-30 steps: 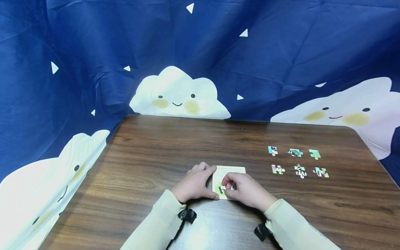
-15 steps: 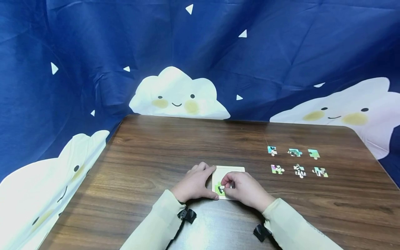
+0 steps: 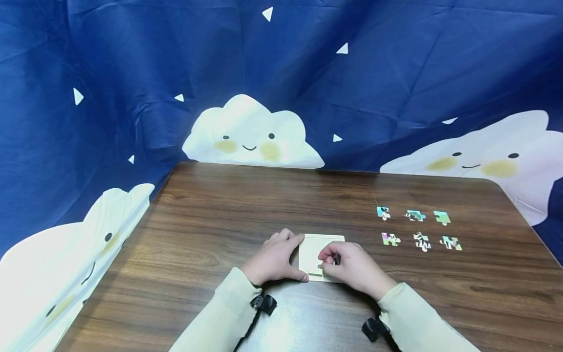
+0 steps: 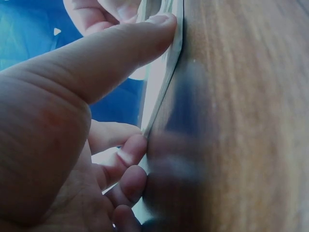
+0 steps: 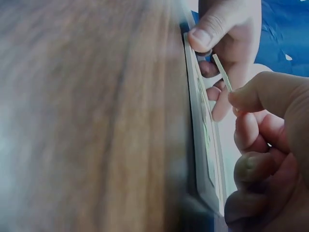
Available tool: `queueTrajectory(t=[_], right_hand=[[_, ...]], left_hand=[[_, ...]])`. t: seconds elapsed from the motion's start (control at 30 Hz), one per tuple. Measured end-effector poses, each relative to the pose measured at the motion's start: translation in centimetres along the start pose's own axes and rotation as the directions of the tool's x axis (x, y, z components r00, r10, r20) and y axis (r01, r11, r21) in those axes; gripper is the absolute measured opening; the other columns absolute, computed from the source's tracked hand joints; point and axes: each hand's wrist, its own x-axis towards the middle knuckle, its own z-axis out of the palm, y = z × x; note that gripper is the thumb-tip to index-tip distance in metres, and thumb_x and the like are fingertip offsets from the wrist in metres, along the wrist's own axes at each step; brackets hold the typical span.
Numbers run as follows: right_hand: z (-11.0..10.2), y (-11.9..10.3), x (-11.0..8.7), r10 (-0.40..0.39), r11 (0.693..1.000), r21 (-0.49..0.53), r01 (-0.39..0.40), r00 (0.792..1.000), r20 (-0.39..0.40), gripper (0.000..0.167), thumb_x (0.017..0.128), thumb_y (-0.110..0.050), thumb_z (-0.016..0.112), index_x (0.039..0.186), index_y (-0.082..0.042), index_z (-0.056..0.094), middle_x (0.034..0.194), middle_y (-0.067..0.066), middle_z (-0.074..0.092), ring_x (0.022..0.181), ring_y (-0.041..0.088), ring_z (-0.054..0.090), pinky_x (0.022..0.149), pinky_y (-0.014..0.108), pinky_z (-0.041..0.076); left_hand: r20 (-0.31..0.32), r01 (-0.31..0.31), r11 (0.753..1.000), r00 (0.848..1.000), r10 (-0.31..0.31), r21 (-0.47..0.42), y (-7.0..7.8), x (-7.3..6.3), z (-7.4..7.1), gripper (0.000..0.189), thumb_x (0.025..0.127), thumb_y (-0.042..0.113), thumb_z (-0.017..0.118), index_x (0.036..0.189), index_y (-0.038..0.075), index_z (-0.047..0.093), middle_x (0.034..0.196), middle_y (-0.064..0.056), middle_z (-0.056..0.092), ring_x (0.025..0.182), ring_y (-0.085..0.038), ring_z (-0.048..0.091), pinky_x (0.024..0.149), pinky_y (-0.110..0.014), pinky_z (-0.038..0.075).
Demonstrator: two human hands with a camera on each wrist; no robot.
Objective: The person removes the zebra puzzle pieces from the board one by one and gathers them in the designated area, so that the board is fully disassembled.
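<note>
My right fingers (image 5: pixel 243 98) pinch one tilted puzzle piece (image 5: pixel 222 72) above the tray (image 3: pixel 309 248); my left fingers (image 4: pixel 113 136), spread, brace its edge. Six pieces (image 3: pixel 422 242) lie unplaced on the desk (image 3: pixel 242 200); I cannot tell how many are seated.

A passage runs between board (image 3: pixel 310 248) and loose pieces (image 3: pixel 389 239) (right hand (image 3: pixel 354 269) bars near end).

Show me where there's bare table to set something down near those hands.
Bare table lies left of the left hand, and between the puzzle tray and the blue backdrop. A narrower strip separates the tray from six loose puzzle pieces. It's crowded over the tray: the right hand pinches another piece there, the left touches its edge.
</note>
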Motion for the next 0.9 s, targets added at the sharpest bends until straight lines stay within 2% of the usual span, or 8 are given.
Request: queueTrajectory(t=[0.13, 0.4, 0.7, 0.9], right_hand=[[-0.4, 0.5, -0.6, 0.002, 0.999, 0.051, -0.001, 1.000, -0.014, 0.009, 0.082, -0.007, 0.070, 0.087, -0.014, 0.072, 0.075, -0.014, 0.056, 0.069, 0.001, 0.051, 0.065, 0.023, 0.045], [-1.2, 1.9, -1.9, 0.054, 0.994, 0.095, -0.051, 0.998, -0.029, 0.011, 0.082, -0.005, 0.072, 0.087, -0.015, 0.072, 0.070, -0.013, 0.052, 0.064, 0.001, 0.047, 0.058, 0.021, 0.041], [-2.6, 3.3, -3.2, 0.085, 0.993, 0.083, -0.079, 0.994, -0.066, 0.013, 0.083, -0.004, 0.074, 0.088, -0.017, 0.074, 0.071, -0.013, 0.054, 0.065, 0.001, 0.049, 0.059, 0.021, 0.042], [-3.8, 4.7, -4.4, 0.076, 0.996, 0.048, -0.071, 0.991, -0.111, 0.015, 0.082, -0.003, 0.074, 0.089, -0.017, 0.076, 0.072, -0.014, 0.055, 0.066, 0.000, 0.050, 0.059, 0.022, 0.043]], left_hand=[[0.007, 0.003, 1.000, 1.000, -0.003, -0.003, 0.0, 0.0, -0.1, 0.100, 0.069, 0.054, 0.087, 0.151, 0.012, 0.047, 0.125, -0.002, 0.052, 0.110, -0.019, 0.047, 0.091, -0.036, 0.040], [0.010, 0.006, 1.000, 1.000, -0.006, -0.008, 0.2, -0.1, -0.2, 0.099, 0.069, 0.052, 0.088, 0.151, 0.013, 0.047, 0.125, -0.002, 0.052, 0.110, -0.020, 0.047, 0.092, -0.037, 0.040], [0.009, 0.005, 1.000, 1.000, -0.005, -0.007, -0.1, 0.0, 0.1, 0.099, 0.069, 0.051, 0.088, 0.151, 0.014, 0.046, 0.126, -0.002, 0.051, 0.111, -0.020, 0.046, 0.094, -0.038, 0.040], [0.015, 0.010, 1.000, 1.000, -0.010, -0.005, -0.2, 0.1, 0.3, 0.100, 0.069, 0.052, 0.087, 0.152, 0.014, 0.045, 0.126, -0.001, 0.051, 0.110, -0.019, 0.046, 0.093, -0.037, 0.040]])
